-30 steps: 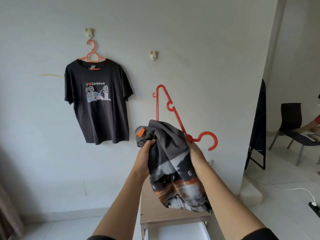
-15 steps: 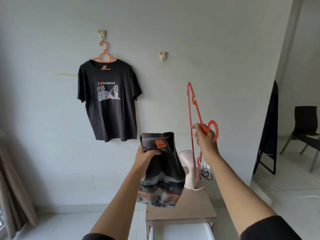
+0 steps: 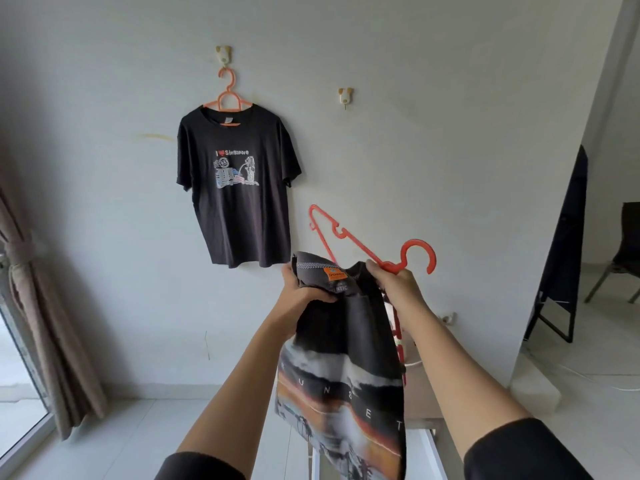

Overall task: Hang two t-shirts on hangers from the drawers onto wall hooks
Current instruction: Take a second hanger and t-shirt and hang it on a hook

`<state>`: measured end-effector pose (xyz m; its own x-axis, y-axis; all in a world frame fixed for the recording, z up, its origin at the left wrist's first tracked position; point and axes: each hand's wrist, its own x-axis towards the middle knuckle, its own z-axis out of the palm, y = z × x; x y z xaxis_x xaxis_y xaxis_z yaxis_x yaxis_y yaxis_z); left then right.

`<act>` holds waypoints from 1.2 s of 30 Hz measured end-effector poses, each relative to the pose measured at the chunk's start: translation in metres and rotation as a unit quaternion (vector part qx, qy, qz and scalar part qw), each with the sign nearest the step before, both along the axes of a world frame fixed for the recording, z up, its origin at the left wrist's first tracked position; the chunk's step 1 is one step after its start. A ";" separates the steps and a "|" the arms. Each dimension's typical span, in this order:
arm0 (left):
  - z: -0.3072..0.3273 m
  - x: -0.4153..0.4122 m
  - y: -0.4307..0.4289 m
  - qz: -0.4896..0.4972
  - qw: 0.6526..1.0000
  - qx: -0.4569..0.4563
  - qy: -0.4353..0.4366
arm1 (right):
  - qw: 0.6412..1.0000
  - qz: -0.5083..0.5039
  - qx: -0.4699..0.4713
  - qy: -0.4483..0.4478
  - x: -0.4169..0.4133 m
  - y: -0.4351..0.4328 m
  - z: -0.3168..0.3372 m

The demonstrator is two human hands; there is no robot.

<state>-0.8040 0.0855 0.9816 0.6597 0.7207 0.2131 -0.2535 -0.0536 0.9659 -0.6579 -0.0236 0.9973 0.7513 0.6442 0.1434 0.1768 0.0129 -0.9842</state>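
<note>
A black printed t-shirt (image 3: pixel 239 188) hangs on an orange hanger (image 3: pixel 227 98) from the left wall hook (image 3: pixel 224 55). The right wall hook (image 3: pixel 345 95) is bare. My left hand (image 3: pixel 301 292) grips the collar of a dark grey t-shirt (image 3: pixel 346 375) with a sunset print, held up in front of me. My right hand (image 3: pixel 398 287) holds a red-orange hanger (image 3: pixel 367 247) at its neck, tilted, with one arm going down into the shirt's neck opening. The hanger's lower part is hidden by cloth.
A wooden-topped drawer unit (image 3: pixel 420 393) stands below my hands against the wall. A tied curtain (image 3: pixel 38 306) hangs at the left by a window. To the right are a folded black stand (image 3: pixel 561 251), a chair (image 3: pixel 623 251) and a white cable (image 3: pixel 581 375) on the floor.
My right hand has brought the hanger from upright and apart over to the shirt's collar, tilted. The view has shifted right and down; the shirt now hangs lower and more unfolded.
</note>
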 end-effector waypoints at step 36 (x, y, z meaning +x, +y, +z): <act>0.000 0.017 -0.004 0.130 0.988 0.001 0.082 | 0.989 -0.100 -0.112 -0.019 0.039 -0.027 -0.011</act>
<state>-0.7865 0.0814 0.9812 0.4775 0.8703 0.1206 -0.0707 -0.0987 0.9926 -0.6191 -0.0503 0.9861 0.8638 0.5019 0.0450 0.1906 -0.2428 -0.9511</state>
